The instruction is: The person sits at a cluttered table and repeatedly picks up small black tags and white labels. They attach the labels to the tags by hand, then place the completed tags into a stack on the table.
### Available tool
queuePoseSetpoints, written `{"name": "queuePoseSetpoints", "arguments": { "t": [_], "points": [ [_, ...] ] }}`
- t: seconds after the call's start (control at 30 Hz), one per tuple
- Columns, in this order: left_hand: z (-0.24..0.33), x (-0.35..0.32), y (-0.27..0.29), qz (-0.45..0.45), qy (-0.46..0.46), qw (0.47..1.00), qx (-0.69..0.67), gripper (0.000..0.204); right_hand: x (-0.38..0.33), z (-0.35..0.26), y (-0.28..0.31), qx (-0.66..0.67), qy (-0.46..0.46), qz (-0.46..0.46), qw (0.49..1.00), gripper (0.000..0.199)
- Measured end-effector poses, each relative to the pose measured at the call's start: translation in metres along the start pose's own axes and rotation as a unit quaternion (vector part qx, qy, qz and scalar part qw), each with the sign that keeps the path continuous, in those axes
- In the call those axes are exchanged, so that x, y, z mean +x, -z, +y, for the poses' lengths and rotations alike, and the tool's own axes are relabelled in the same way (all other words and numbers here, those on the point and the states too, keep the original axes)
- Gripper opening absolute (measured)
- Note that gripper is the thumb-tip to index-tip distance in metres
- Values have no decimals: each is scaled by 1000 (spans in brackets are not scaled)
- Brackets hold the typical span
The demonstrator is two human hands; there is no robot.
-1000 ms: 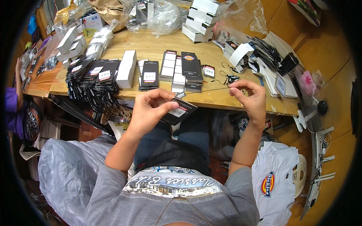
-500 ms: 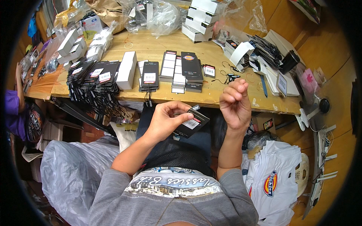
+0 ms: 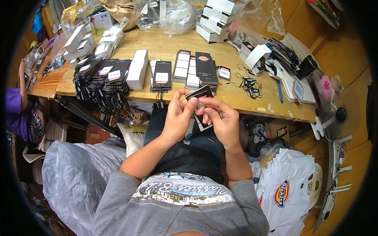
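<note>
Black tag [image 3: 199, 93], small, flat, rectangular, pinched between left hand [image 3: 178, 118] and right hand [image 3: 221, 118].

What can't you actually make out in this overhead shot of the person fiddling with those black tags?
- Head view: the lower part of the black tag is covered by the left hand and right hand.
- Whatever the fingertips pinch is too small to tell.
- The loose black pieces on the wooden table are too small to identify.
- Contents of the clear bags blur at the top edge.

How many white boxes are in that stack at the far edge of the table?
4 show: stacked boxes at the table's far edge, beside clear bags. More may be hidden behind.
</note>
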State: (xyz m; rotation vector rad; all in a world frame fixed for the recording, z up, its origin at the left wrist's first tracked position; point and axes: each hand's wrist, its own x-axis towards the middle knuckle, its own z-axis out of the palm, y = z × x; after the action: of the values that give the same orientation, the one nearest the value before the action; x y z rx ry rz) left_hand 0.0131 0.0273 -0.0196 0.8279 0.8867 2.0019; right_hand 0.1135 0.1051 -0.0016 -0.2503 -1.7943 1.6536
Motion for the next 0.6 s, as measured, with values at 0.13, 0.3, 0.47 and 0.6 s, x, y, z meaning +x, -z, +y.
{"name": "queuePoseSetpoints", "arguments": {
  "t": [0.13, 0.3, 0.47, 0.6],
  "points": [
    [-5, 0, 6, -17, -21, 996, 87, 24, 2, 3, -2, 50, -14, 21, 998, 6],
    [-2, -1, 4, 84, -53, 993, 70, 24, 0, 0, 4, 52, -9, 64, 997, 6],
    [0, -4, -1, 159, -105, 974, 124, 19, 1, 0, 4, -48, 37, 71, 996, 8],
    [1, -6, -5, 168, -150, 958, 178, 17, 5, 6, 4, -79, 93, 63, 991, 9]
  ]
}}
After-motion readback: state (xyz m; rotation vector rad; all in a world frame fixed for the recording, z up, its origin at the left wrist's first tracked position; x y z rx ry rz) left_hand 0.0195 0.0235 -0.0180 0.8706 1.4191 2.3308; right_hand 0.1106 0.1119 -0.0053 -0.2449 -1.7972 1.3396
